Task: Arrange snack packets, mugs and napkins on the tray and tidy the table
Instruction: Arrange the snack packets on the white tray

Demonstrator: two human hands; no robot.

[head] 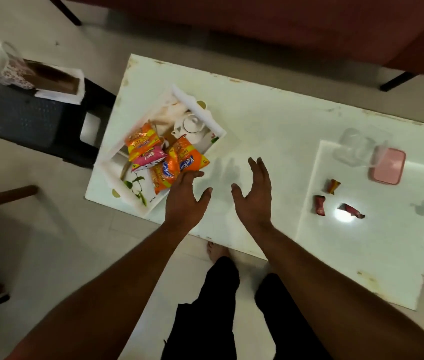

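The left hand (185,196) is spread with straight fingers, its tips at the edge of an orange Kurkure packet (188,158); the right hand (253,193) beside it is spread too, holding nothing, above the white worktop (270,120); that packet lies with other snack packets (142,137) in the white tray (195,107), near a white mug (192,131) and a crumpled napkin (172,110); well to the right sit three sweet wrappers (319,205), a clear glass mug (351,149) and a pink-lidded box (387,166).

We hover our left hand (183,196) at the tray (195,105) edge, fingertips by the orange snack packets (177,165). Our right hand (253,193) floats, fingers spread, above the white table (270,126), candy wrappers (319,205) well off right.
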